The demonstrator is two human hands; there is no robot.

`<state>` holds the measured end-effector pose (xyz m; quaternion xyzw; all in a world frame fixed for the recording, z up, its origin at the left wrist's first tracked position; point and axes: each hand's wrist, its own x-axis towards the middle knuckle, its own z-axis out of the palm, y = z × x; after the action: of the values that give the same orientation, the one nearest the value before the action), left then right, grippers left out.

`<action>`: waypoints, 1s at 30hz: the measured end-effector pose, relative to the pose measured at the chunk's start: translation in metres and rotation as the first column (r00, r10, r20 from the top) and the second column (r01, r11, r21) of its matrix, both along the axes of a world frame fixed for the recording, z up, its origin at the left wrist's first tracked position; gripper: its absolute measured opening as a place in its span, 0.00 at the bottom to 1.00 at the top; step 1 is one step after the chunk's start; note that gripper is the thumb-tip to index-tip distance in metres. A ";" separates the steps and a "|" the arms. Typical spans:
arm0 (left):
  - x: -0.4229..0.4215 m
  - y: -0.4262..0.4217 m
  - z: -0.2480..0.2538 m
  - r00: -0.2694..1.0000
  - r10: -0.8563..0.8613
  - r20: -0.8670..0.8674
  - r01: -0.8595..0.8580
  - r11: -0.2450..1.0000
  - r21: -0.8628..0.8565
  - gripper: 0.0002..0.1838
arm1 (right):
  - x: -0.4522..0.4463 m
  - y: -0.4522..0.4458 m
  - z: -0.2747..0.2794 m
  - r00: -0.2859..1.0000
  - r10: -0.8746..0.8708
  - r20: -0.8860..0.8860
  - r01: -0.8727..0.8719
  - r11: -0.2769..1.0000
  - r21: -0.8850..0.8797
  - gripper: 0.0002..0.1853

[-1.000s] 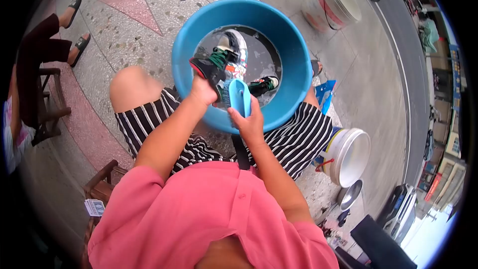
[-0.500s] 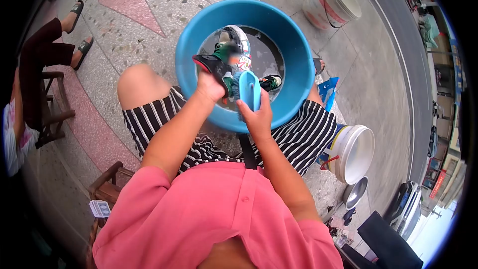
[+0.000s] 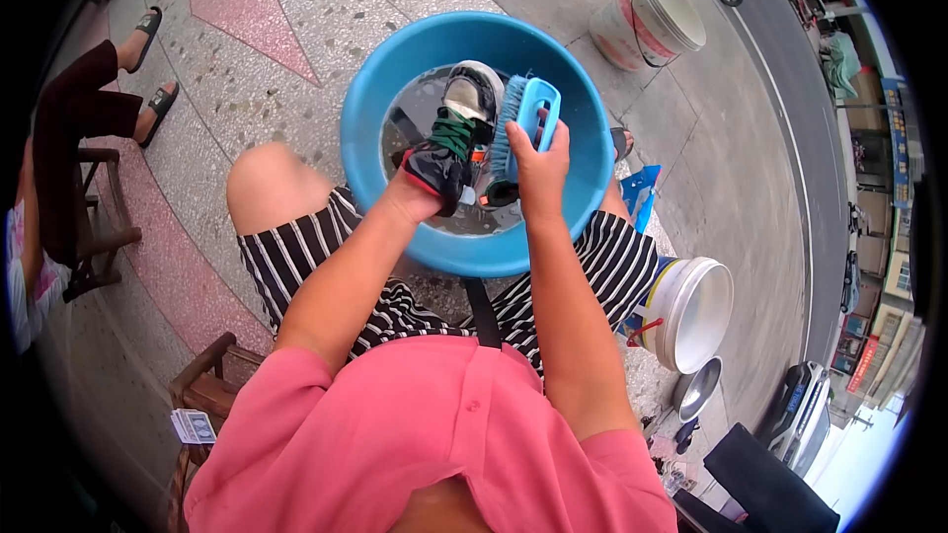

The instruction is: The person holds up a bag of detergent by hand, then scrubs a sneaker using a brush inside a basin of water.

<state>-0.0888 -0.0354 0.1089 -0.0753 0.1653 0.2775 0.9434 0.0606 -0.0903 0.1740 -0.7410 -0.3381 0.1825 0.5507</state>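
Observation:
A black sneaker (image 3: 449, 143) with green laces, a pale toe and red lining is tilted over the blue basin (image 3: 360, 128). My left hand (image 3: 419, 199) is inside the shoe's collar, gripping it from the heel end; its fingers are mostly hidden. My right hand (image 3: 543, 163) is wrapped round a blue scrubbing brush (image 3: 536, 104), whose bristles face left toward the sneaker's side. Whether the bristles touch the shoe I cannot tell. Shallow murky water (image 3: 405, 114) lies in the basin. Part of a second shoe (image 3: 502, 194) shows beneath, near my right wrist.
A white bucket (image 3: 652, 20) stands beyond the basin, and another white bucket (image 3: 696, 316) is by my right knee, near a metal bowl (image 3: 699, 390). A wooden chair (image 3: 104, 212) with a seated person is at left. A blue packet (image 3: 642, 192) lies beside my leg.
The brush has moved up and to the right, away from the shoe's heel. My left hand has turned the sneaker so its laces and top face up.

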 end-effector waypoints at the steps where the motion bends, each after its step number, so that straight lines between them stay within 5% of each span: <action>1: 0.001 0.002 0.001 0.998 0.009 -0.061 -0.008 1.000 0.011 0.16 | 0.001 -0.004 -0.003 1.000 0.004 -0.025 -0.004 1.000 -0.004 0.31; 4: 0.004 0.004 -0.006 0.984 0.010 -0.177 0.005 0.997 0.082 0.19 | 0.006 -0.021 -0.013 0.998 0.002 -0.055 -0.004 0.999 -0.044 0.31; 7: -0.003 0.006 -0.024 0.997 -0.061 0.038 0.053 0.981 0.185 0.18 | 0.015 -0.031 -0.017 0.996 -0.031 0.082 0.031 1.000 -0.004 0.31; 8: 0.004 -0.001 0.008 0.939 -0.010 -0.343 0.131 0.934 0.332 0.18 | 0.016 -0.030 -0.009 0.996 -0.021 0.083 0.018 0.999 0.042 0.31; 11: 0.016 -0.013 0.033 0.856 -0.076 -0.511 0.309 0.868 0.389 0.14 | 0.015 -0.024 0.029 0.979 0.048 0.197 -0.054 0.998 0.026 0.30; 12: 0.015 -0.015 0.023 0.727 -0.129 -0.675 0.547 0.703 0.454 0.14 | 0.018 -0.021 0.034 0.962 0.046 0.270 -0.041 0.999 -0.024 0.30; 15: 0.022 -0.032 0.028 0.709 -0.033 -0.704 0.568 0.618 0.543 0.14 | 0.021 -0.018 0.033 0.887 0.089 0.454 -0.038 0.992 -0.120 0.29; 18: 0.011 -0.025 0.023 0.857 0.025 -0.515 0.288 0.806 0.517 0.13 | 0.006 -0.041 0.000 0.791 0.234 0.566 -0.177 0.972 -0.154 0.30; 21: 0.004 -0.006 0.040 0.918 0.163 -0.361 0.048 0.860 0.508 0.14 | 0.001 -0.075 -0.016 0.833 0.312 0.456 -0.233 0.947 -0.222 0.31; 24: -0.002 0.010 0.017 0.958 0.192 -0.212 -0.088 0.903 0.420 0.16 | 0.034 -0.095 -0.030 0.922 0.181 0.341 -0.029 0.913 -0.406 0.29; 27: -0.005 0.010 0.010 0.945 0.141 -0.294 0.061 0.810 0.584 0.17 | 0.032 -0.078 0.009 0.963 -0.014 0.270 0.069 0.979 -0.193 0.29; 28: -0.002 0.005 0.015 0.986 0.087 -0.144 -0.018 0.905 0.424 0.16 | 0.029 -0.069 0.015 0.958 0.029 0.287 0.017 0.988 -0.156 0.29; 30: 0.006 -0.008 0.025 0.962 0.058 -0.265 0.079 0.875 0.478 0.16 | 0.014 -0.051 0.023 0.937 0.118 0.327 -0.094 0.992 -0.090 0.29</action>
<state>-0.0829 -0.0430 0.1342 0.2027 0.2185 0.3124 0.9020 0.0749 -0.1416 0.1970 -0.7613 -0.4586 0.0967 0.4480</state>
